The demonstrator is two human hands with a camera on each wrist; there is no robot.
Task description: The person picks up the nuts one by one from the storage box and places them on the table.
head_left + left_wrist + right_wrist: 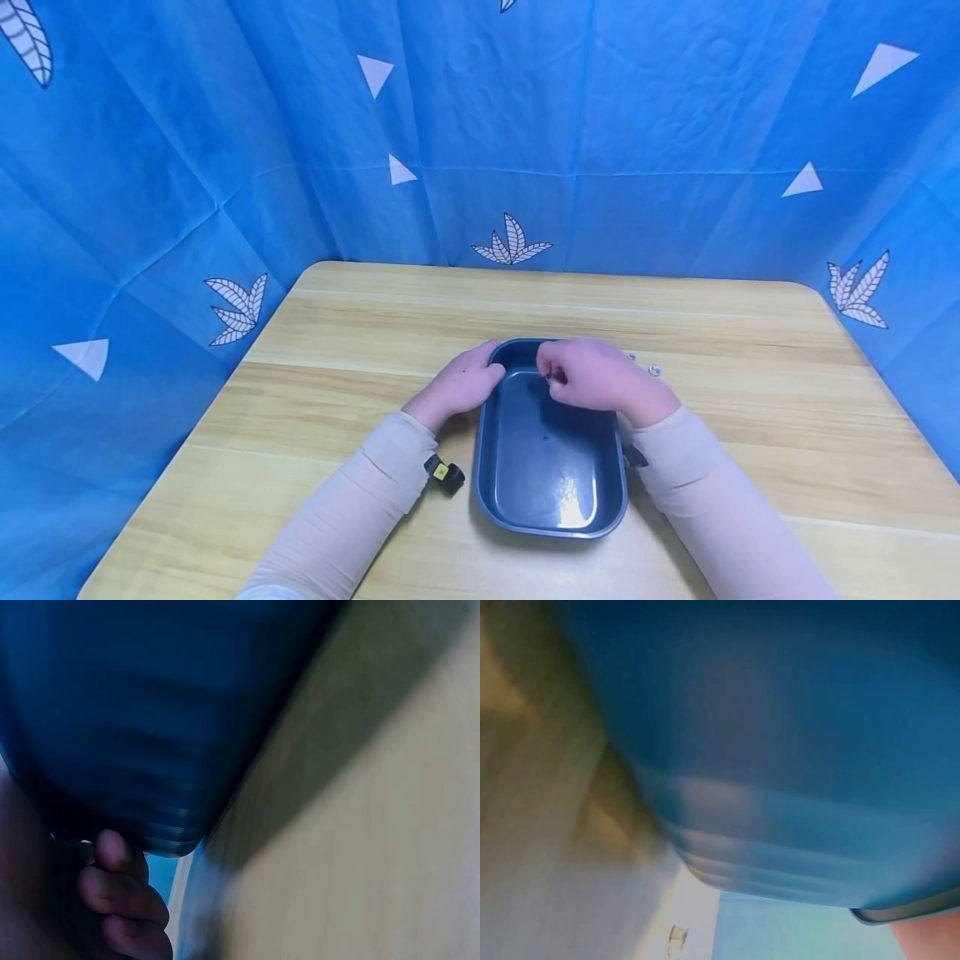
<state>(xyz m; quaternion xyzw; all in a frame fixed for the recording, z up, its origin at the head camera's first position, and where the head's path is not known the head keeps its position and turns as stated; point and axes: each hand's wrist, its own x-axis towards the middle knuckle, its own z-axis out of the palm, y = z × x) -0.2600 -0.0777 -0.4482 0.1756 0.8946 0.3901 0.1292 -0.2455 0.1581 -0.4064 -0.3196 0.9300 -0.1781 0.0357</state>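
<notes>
A dark blue-grey plastic basin (551,450), rectangular with rounded corners, stands on the wooden table. My left hand (463,382) grips its far left rim, thumb on the inner side. In the left wrist view the curled fingers (124,896) show below the basin's outer wall (150,712). Over the basin's far end, my right hand (592,375) has its fingers curled and pinches a small silvery piece, mostly hidden by the fingertips. The basin's wall (780,750) fills most of the right wrist view, and only a bit of the right hand (930,937) appears there.
Two small silvery round pieces, one of them nearer (655,370), lie on the table (750,400) just right of my right hand. One such piece (676,937) also shows in the right wrist view. A blue patterned cloth (645,125) hangs behind the table and along its sides.
</notes>
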